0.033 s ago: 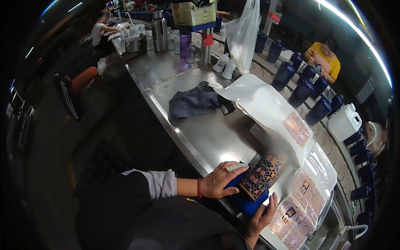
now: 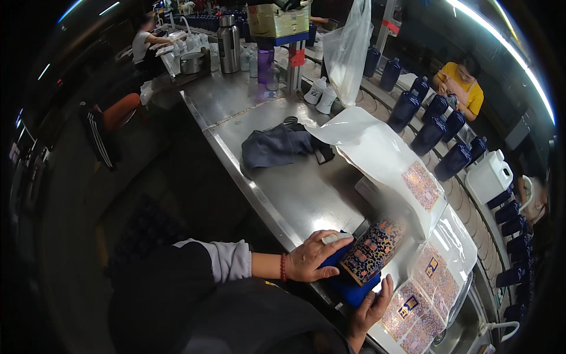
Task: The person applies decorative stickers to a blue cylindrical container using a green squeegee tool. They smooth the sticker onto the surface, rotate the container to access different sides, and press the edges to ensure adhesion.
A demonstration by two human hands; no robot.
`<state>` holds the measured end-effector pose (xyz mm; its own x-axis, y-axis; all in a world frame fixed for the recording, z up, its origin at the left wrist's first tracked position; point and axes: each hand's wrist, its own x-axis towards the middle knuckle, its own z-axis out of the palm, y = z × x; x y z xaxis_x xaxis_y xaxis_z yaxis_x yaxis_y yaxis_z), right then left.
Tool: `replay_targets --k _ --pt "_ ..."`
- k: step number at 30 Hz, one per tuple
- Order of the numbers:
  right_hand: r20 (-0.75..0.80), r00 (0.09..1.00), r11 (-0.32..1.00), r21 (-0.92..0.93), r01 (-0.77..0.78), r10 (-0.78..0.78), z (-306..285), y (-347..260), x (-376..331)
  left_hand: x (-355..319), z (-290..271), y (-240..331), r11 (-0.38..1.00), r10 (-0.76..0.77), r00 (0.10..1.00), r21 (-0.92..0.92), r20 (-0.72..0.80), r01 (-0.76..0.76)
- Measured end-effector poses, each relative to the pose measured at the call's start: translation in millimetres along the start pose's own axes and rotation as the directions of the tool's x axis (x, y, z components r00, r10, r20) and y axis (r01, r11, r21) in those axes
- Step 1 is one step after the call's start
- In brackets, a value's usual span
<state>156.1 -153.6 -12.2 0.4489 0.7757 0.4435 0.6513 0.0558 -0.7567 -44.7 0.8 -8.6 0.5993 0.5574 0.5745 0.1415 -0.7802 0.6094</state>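
Note:
A bottle-shaped piece with a dark floral pattern in orange, gold and blue (image 2: 371,251) lies tilted on the bench in front of me, its far end blurred. Bright blue material (image 2: 352,290), which looks like cloth, shows along its near side. My left hand (image 2: 308,258) rests on the blue from the left, fingers stretched and thumb apart, with a white wrap on one finger. To the near right, my right hand (image 2: 372,307) is beside the blue with its fingers spread. Neither hand is closed round the patterned piece. Right of it lie printed label sheets (image 2: 439,286).
A dark cloth (image 2: 274,147) lies farther up the metal bench (image 2: 236,112). White backing sheet (image 2: 368,138) curls behind. Several dark blue bottles (image 2: 428,135) and a white jug (image 2: 488,177) line the conveyor at right. A sink (image 2: 460,330) is at lower right. Co-workers sit beyond.

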Motion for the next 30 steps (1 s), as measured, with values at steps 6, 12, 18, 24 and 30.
replay_targets --k 6,12,18,24,30 --pt "0.009 1.000 0.999 -0.047 0.018 -0.018 -0.3 -6.6 3.7 -0.4 -1.8 0.4 1.000 -0.029 0.998 0.002 0.047 0.028" --pt "0.007 1.000 0.998 -0.050 0.030 -0.030 -0.8 -1.0 1.8 14.0 -9.8 9.1 0.999 -0.032 0.988 0.047 0.151 0.025" --pt "-0.030 0.999 0.999 -0.018 0.028 -0.028 1.9 5.8 2.3 35.6 -9.7 18.5 0.992 0.029 0.975 0.115 0.219 -0.055" --pt "-0.115 0.990 0.993 0.081 0.091 -0.082 3.8 2.2 1.8 43.1 -8.9 24.7 0.987 0.065 0.987 0.135 0.145 -0.085" --pt "-0.148 0.987 0.995 0.074 0.065 -0.054 -12.7 -5.0 30.7 52.3 -6.6 20.8 0.964 0.135 0.977 0.208 0.164 -0.168"
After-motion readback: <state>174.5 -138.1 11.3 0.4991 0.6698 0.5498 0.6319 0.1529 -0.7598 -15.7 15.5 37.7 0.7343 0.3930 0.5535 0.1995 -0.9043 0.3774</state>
